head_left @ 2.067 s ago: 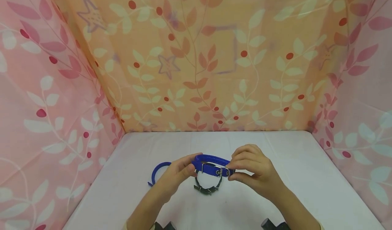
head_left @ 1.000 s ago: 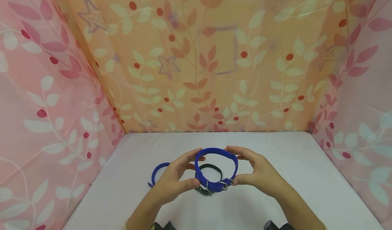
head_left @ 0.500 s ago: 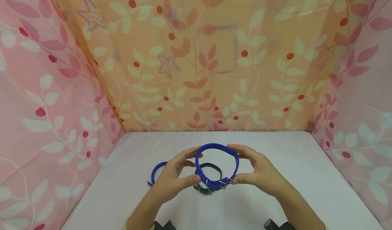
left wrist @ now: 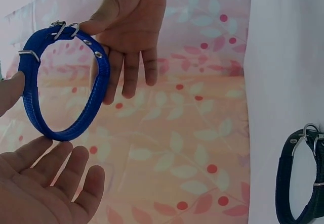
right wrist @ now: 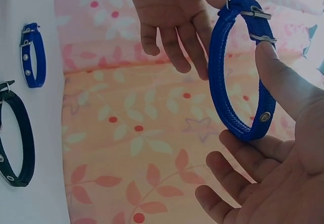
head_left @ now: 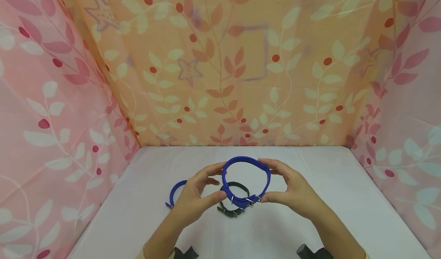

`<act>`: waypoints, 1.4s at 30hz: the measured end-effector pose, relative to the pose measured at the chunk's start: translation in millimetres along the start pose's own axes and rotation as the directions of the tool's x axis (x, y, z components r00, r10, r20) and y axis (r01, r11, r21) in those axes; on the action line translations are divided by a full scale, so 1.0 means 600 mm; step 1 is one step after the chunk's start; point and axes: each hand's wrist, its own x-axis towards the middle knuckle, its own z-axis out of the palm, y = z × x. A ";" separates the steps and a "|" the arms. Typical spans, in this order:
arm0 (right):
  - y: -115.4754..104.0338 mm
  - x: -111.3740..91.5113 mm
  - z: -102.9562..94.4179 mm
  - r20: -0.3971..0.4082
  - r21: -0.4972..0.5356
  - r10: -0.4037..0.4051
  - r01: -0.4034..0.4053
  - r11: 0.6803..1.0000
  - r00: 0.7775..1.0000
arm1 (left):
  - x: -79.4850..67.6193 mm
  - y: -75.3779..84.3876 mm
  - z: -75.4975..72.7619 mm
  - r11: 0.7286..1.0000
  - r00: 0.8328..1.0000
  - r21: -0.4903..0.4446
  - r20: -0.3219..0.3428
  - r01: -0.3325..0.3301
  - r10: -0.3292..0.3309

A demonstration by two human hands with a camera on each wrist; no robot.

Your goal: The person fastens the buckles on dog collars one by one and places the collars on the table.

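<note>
A blue dog collar (head_left: pixel 242 202), buckled into a loop, is held up between both hands, clear above the table. My left hand (head_left: pixel 193 199) pinches its left side, thumb low near the metal loop and forefinger at the upper edge. My right hand (head_left: pixel 293 190) grips the right side, thumb beside the buckle and fingertips at the top. Silver eyelets and stitching show on the collar's band (left wrist: pixel 103 77) in the left wrist view. In the right wrist view, my right thumb (right wrist: pixel 273 67) presses on the strap below the buckle.
A black collar (head_left: pixel 231 213) lies on the white table (head_left: pixel 344 197) behind the held one. Another blue collar (head_left: pixel 173 190) lies to its left, partly hidden by my left hand. Floral cloth (head_left: pixel 220 109) encloses the back and sides.
The blue collar has been tipped from nearly flat to facing me, then raised slightly. My right hand has shifted from pinching near the buckle to spanning the collar's right side.
</note>
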 end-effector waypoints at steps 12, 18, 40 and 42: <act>0.007 0.001 0.004 -0.032 -0.054 0.057 -0.058 0.997 0.998 | 0.003 -0.008 0.013 1.000 0.998 -0.003 -0.067 0.006 -0.006; 0.020 -0.010 -0.005 -0.065 -0.085 0.066 -0.072 0.994 0.996 | 0.001 -0.021 0.036 1.000 0.997 0.006 -0.078 0.004 -0.003; 0.148 -0.059 -0.027 -0.123 -0.183 0.168 -0.188 0.965 0.978 | 0.036 -0.125 0.139 0.979 0.981 0.065 -0.006 0.192 -0.192; 0.158 -0.064 -0.031 -0.125 -0.178 0.188 -0.208 0.962 0.974 | 0.038 -0.129 0.151 0.974 0.976 0.066 -0.011 0.219 -0.219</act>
